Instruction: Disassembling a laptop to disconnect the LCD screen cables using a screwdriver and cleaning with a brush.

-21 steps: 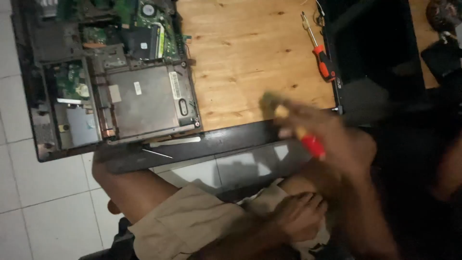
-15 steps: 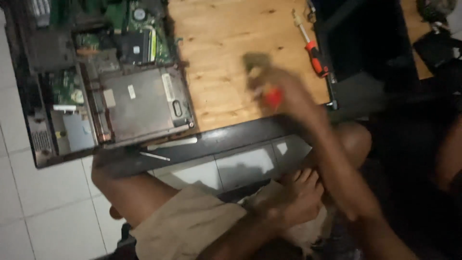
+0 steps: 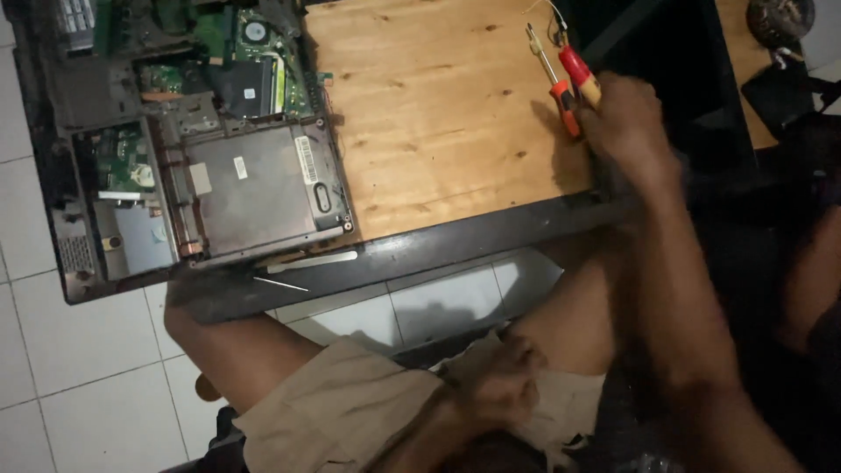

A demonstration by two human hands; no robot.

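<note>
At the bottom centre of the frame the person's left hand (image 3: 504,385) rests loosely curled on the lap, on the tan shorts (image 3: 350,412), holding nothing as far as the view shows; it seems parked there because the work in hand needs one hand only; the bare knees sit over the white floor tiles (image 3: 79,342), so the person is seated close against the desk's dark front edge (image 3: 420,250); on that edge, at lower left, lie a thin metal strip (image 3: 314,260) and a finer pin-like piece (image 3: 280,284), apparently set aside where they stay in reach; further up, the pale wooden desk (image 3: 438,114) carries an opened laptop base (image 3: 193,149) at upper left, its underside up and covers off so that green boards and a grey metal drive bay lie exposed; at upper right the right hand (image 3: 626,123) reaches across, its grip pinching the red-handled screwdriver (image 3: 578,74), which points away toward the top of the frame; just beside it, touching or nearly so, an orange-handled screwdriver (image 3: 561,83) lies flat on the wood, kept near the dark gap at the desk's right side.
</note>
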